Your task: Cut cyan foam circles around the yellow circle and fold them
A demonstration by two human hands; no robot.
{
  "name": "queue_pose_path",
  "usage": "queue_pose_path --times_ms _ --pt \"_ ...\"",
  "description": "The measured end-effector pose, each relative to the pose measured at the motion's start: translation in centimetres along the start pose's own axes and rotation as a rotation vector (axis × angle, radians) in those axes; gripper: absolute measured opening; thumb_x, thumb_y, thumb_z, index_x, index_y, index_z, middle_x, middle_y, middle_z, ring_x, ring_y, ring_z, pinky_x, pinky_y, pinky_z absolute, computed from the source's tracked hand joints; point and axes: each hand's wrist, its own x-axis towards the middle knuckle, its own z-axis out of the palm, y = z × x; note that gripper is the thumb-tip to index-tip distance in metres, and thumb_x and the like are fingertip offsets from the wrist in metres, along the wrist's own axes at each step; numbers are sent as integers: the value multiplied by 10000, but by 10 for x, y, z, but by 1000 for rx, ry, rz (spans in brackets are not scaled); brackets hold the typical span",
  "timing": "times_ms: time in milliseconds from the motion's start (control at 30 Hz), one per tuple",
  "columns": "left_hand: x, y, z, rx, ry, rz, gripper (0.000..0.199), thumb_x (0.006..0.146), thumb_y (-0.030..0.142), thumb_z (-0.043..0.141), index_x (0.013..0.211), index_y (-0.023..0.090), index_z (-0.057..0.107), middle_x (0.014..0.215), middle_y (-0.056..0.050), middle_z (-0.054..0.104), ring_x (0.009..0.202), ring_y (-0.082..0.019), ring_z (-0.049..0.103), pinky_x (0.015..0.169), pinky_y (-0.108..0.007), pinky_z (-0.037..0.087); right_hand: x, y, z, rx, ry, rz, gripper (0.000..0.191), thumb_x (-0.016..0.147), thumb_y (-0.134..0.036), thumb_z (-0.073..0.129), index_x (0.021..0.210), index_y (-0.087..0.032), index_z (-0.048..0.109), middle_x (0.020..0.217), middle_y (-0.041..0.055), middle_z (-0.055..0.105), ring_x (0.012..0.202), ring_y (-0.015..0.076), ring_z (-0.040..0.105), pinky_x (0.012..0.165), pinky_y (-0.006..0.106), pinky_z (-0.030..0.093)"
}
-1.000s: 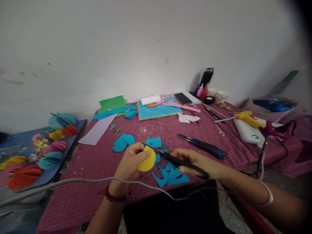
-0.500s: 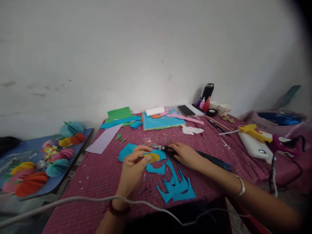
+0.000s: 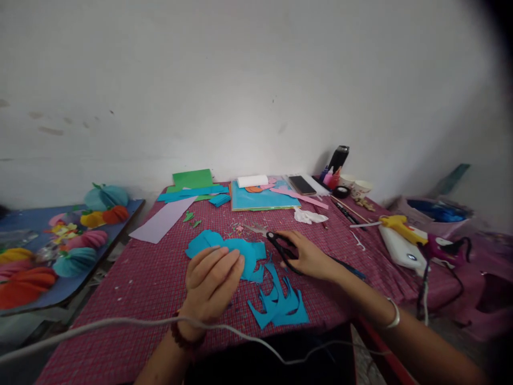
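My left hand is closed, back up, with its fingers together and tips on a rounded blue paper piece. The thumb and palm side are hidden. More blue paper lies just beyond its knuckles. My right hand grips black-handled scissors by the loops, the blades pointing left over the table. Curved blue paper scraps lie nearer to me, between the two hands. No yellow paper shows near my left hand.
A white cable crosses in front of my left wrist. At the right sit a yellow-and-purple glue gun, a white power bank and paper cups. Paper pumpkins stand on a blue board at the left. A phone lies at the back.
My left hand has turned over and lowered onto the blue paper; the yellow piece it held is out of sight. The right hand has lifted the scissors slightly. The view has shifted a little.
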Motion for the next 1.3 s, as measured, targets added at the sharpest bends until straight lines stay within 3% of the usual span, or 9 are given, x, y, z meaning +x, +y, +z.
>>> queue_pose_path --times_ms 100,200,267,367,467,600,867,1033,1300 --pt "5 -2 6 -284 -117 -333 205 772 68 592 913 194 673 878 -47 693 836 -175 628 753 -318 513 -4 -12 -9 245 3 89 678 730 -361 698 1337 -234 425 1295 104 528 1171 270 505 988 452 391" --pt "8 -3 11 -693 -215 -956 58 802 195 594 793 176 649 697 -8 639 607 -113 581 552 -225 468 -12 -30 -21 445 -110 95 577 795 -454 618 1302 -217 476 1272 104 555 1159 278 516 963 442 410" --pt "9 -2 14 -943 -166 -1263 84 763 250 644 759 166 634 645 11 609 539 -90 541 504 -201 435 -19 -42 -26 493 -195 86 596 774 -493 634 1284 -212 505 1206 97 596 1118 282 541 932 423 435" --pt "11 1 16 -1153 -60 -1469 145 672 256 721 720 156 627 626 20 607 518 -81 527 496 -191 421 -28 -56 -25 520 -244 129 645 742 -476 678 1306 -225 491 1161 85 616 1046 264 578 872 390 475" --pt "16 5 17 -1226 -33 -1530 166 628 249 747 691 149 630 591 25 599 484 -70 504 468 -176 394 -31 -68 -21 458 -233 150 663 724 -400 716 1325 -254 478 1215 75 595 1075 258 568 881 384 478" --pt "19 10 18 -1257 -1 -1543 166 614 243 758 688 147 645 603 22 609 507 -63 509 496 -167 397 -30 -81 -19 245 -145 34 639 715 -283 728 1312 -282 498 1227 65 599 1093 246 565 923 380 458" --pt "14 12 26 -1182 154 -1466 165 639 300 762 697 170 679 679 2 645 616 -99 567 596 -210 447 -36 -84 -20 -89 -64 -88 600 777 -221 621 1347 -306 453 1122 71 625 976 226 596 839 376 494" --pt "18 16 30 -1140 260 -1481 187 572 280 806 656 175 677 648 17 645 607 -94 575 614 -207 466 -36 -91 -20 -117 -77 -102 636 767 -226 634 1364 -301 429 1132 68 610 1021 243 566 853 391 477" --pt "19 22 30 -1194 266 -1518 111 631 225 765 674 179 674 678 25 660 636 -85 593 664 -200 475 -33 -94 -22 -87 -77 -104 608 774 -215 608 1356 -301 456 1060 83 607 930 233 587 800 368 486"
